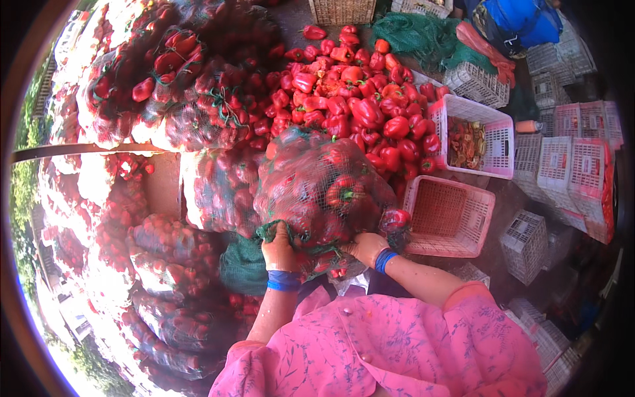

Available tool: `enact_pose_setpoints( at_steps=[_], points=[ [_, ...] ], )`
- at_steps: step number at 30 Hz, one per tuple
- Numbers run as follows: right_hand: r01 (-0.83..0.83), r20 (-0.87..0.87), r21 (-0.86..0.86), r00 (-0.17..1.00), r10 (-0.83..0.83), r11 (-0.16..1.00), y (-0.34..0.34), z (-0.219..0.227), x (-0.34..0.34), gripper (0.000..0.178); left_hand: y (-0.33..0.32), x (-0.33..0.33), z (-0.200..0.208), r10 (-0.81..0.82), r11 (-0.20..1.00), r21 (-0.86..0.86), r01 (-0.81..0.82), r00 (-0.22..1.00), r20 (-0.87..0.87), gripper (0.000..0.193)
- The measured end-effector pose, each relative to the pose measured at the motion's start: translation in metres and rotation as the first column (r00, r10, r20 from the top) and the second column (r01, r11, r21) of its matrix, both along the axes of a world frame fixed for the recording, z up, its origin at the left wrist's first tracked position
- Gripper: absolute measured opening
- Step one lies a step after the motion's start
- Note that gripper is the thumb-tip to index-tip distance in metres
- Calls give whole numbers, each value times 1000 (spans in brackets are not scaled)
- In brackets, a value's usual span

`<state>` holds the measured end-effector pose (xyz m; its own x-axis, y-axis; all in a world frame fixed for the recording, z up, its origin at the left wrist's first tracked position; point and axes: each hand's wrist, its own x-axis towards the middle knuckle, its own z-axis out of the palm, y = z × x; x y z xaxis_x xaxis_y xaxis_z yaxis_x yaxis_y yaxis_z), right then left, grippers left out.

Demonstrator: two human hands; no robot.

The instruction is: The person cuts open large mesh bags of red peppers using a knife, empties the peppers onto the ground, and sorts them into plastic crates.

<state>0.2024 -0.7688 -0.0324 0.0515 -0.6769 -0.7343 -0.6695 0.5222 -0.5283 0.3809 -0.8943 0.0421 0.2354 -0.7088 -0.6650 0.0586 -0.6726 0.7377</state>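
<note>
A bulging green mesh sack [317,185] full of red bell peppers lies in front of me. My left hand [280,250] is closed on the gathered green netting at the sack's near left edge. At its near right edge my right hand [368,249] grips the mesh, its fingertips partly hidden under the sack. Both hands look gloved, with blue bands at the wrists. One red pepper [395,220] shows at the sack's right end, beside my right hand. Beyond the sack spreads a heap of loose red bell peppers [367,114].
Filled mesh sacks [175,248] are stacked along the left. To the right sit a pink-white crate [486,221] and a white crate [501,132] holding pepper scraps. Several stacked crates [555,162] stand farther right. Green netting [423,38] lies at the back, near a person in blue [522,20].
</note>
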Motion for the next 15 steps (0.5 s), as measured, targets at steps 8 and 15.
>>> enact_pose_setpoints(
  at_steps=[8,15],
  points=[
    [500,239,-106,852,-467,859,-37,113,-48,51,-36,-18,67,-62,983,-183,28,982,-181,22],
    [227,292,-460,952,-95,858,-93,340,-65,34,-35,-9,257,-180,853,-518,65,968,-175,29]
  ],
)
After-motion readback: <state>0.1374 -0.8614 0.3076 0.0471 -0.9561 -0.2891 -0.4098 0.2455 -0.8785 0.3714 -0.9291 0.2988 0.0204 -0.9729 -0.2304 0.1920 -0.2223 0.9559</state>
